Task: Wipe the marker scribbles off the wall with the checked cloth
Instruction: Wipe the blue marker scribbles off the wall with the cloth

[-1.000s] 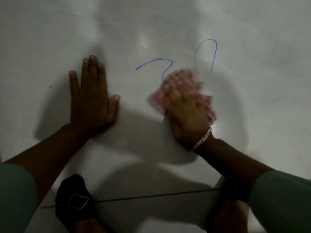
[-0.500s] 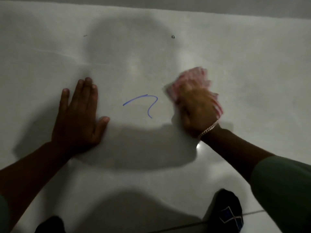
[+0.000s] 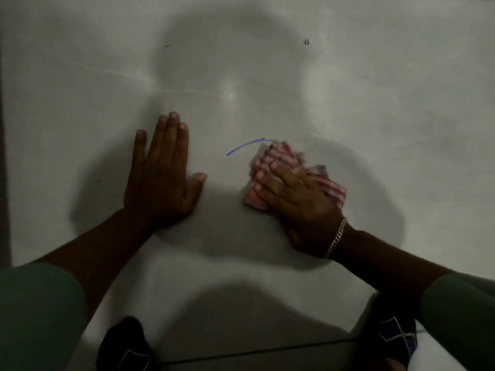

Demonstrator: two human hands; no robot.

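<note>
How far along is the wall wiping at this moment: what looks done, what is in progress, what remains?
Done: the wall right of the cloth shows no marker. In hand: the right hand presses the bunched checked cloth flat on the wall, its top edge meeting the right end of the blue marker line. The left hand braces flat, empty. Left: that one short blue arc, visible left of the cloth.

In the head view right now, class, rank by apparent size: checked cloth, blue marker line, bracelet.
1. checked cloth, partly hidden under the right hand
2. blue marker line, its right end at the cloth's edge
3. bracelet, only partly visible; close to the line, so unsure
</note>
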